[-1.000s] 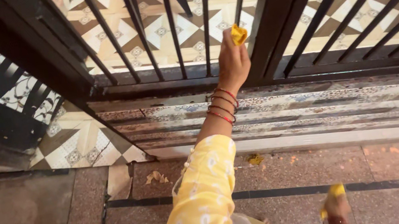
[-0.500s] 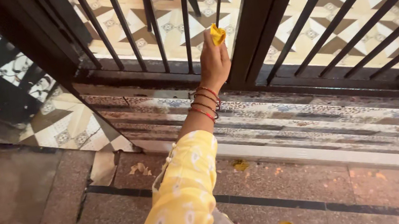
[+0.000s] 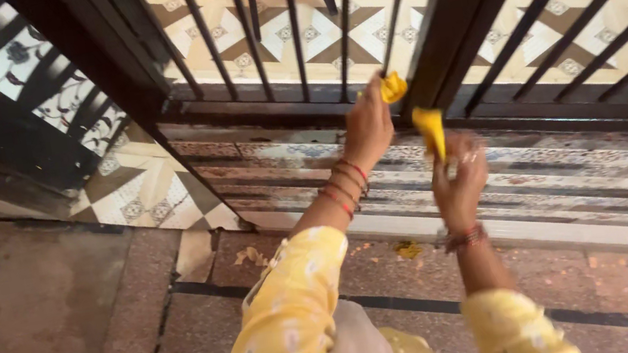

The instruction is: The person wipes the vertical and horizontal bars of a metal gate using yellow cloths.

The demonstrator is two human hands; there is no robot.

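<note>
Currently I judge we're mid-wipe at the gate upright (image 3: 465, 18): left hand (image 3: 368, 130) pinches a yellow cloth wad (image 3: 393, 87), right hand (image 3: 459, 179) grips another yellow piece (image 3: 431, 129); next needs firm contact on the bar.

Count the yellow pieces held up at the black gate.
2: one yellow piece pinched in the left hand against the gate, one yellow piece above the right hand.
</note>
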